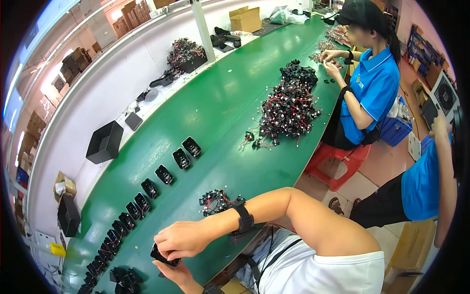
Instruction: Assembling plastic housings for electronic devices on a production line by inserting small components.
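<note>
A small black plastic housing (162, 256) is between my two hands, just above the green tabletop. My left hand (177, 275) holds it from below, the thumb at its lower edge; most of its other fingers are hidden. Over the top, my right hand (182, 240) is closed with its fingertips pressed at the housing; whether a smaller part is in them is hidden. Beyond my right wrist lies a small pile of wired parts (215, 201) with red and black leads. A long row of similar black housings (149, 188) curves across the table to my left.
Several black parts (125, 280) lie near the lower edge. A large heap of wired parts (291, 110) spreads farther along the green table (196, 117). Black bins (105, 142) stand by the wall. A co-worker in blue (374, 83) sits at the far right, another person (421, 191) nearer.
</note>
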`<state>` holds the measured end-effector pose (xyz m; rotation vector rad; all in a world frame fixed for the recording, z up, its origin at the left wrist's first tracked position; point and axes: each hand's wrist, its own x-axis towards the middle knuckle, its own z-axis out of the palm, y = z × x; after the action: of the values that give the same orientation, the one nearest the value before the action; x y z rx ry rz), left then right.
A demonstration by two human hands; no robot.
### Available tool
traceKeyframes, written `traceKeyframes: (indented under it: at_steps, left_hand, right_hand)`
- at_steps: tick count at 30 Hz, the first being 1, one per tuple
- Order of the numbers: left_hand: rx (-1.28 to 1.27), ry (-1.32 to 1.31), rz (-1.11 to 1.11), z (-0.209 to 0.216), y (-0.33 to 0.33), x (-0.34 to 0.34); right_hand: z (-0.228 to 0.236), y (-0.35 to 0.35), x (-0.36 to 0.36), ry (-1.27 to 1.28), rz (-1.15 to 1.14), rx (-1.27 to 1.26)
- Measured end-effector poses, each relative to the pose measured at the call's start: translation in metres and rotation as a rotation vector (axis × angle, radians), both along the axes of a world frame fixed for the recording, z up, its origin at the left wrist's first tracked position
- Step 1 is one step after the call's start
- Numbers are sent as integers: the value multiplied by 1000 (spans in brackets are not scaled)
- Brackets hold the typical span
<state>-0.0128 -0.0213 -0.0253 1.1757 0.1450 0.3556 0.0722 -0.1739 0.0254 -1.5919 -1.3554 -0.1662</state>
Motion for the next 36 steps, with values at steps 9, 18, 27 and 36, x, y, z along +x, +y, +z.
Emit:
traceKeyframes:
  at_steps: [9,18,27,36]
  left_hand:
    - [90,-68,-127,-7,17,4]
    - [201,-82,-142,12,1,7]
    - [223,-120,-144,21,1,3]
    - [263,-98,-119,24,0,3]
  right_hand:
    - [-2,-3,3,79,-1,20]
    - [-5,-6,-10,-55,-77,-41]
    - [-11,2,-7,129,36,31]
    - [-18,0,-8,136,-3,77]
